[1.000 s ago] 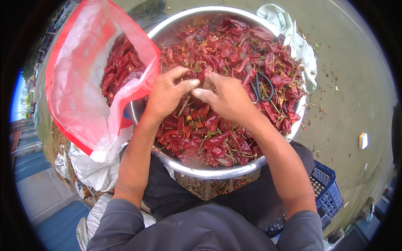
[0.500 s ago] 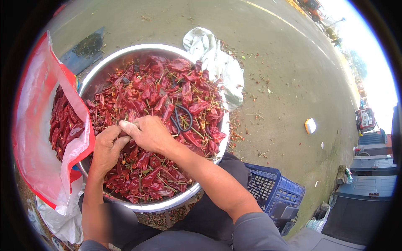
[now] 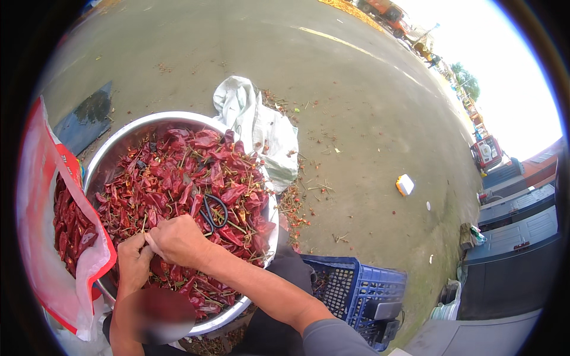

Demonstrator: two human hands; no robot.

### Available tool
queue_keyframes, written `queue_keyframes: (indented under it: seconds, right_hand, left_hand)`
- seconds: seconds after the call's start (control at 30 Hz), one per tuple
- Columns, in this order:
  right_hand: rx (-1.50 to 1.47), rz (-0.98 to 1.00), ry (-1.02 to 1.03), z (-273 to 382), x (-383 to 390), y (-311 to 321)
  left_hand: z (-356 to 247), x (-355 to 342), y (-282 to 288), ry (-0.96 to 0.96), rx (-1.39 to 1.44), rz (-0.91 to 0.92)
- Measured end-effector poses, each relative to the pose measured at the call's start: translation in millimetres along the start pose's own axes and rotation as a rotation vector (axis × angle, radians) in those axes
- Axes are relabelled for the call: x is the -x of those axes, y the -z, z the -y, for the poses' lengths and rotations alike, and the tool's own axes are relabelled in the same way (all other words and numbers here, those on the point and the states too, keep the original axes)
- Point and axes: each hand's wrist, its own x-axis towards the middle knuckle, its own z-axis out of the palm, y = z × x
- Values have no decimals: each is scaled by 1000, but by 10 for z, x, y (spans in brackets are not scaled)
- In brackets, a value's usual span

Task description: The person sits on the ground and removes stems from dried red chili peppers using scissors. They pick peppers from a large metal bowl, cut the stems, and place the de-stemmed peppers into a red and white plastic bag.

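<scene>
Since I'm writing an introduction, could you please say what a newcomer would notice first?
Likely the metal basin at lower left, heaped with red peppers beneath the person's fingers. The red-edged bag at far left and the blue crate right of the basin might come next.

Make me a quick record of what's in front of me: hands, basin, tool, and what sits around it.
Left hand: fingertips close to the right hand's
Right hand: fingers curled; any held item hidden
Hands' place: above the left part of the basin
Basin: round, metal, with red peppers
Tool: black looped handles among the peppers, right of the hands
Left: open red-and-white bag, more peppers inside
Beyond: crumpled white sack beside the rim
Right: blue crate
</scene>
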Motion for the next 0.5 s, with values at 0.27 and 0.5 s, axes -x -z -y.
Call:
queue_keyframes:
  seconds: [0.27, 0.5]
  right_hand:
    - [-1052, -124, -510, 162, -24, 39]
    - [-1429, -162, -687, 246, -96, 19]
  left_hand:
    - [-154, 24, 4, -101, 301, -84]
    - [164, 73, 76, 7, 554, -101]
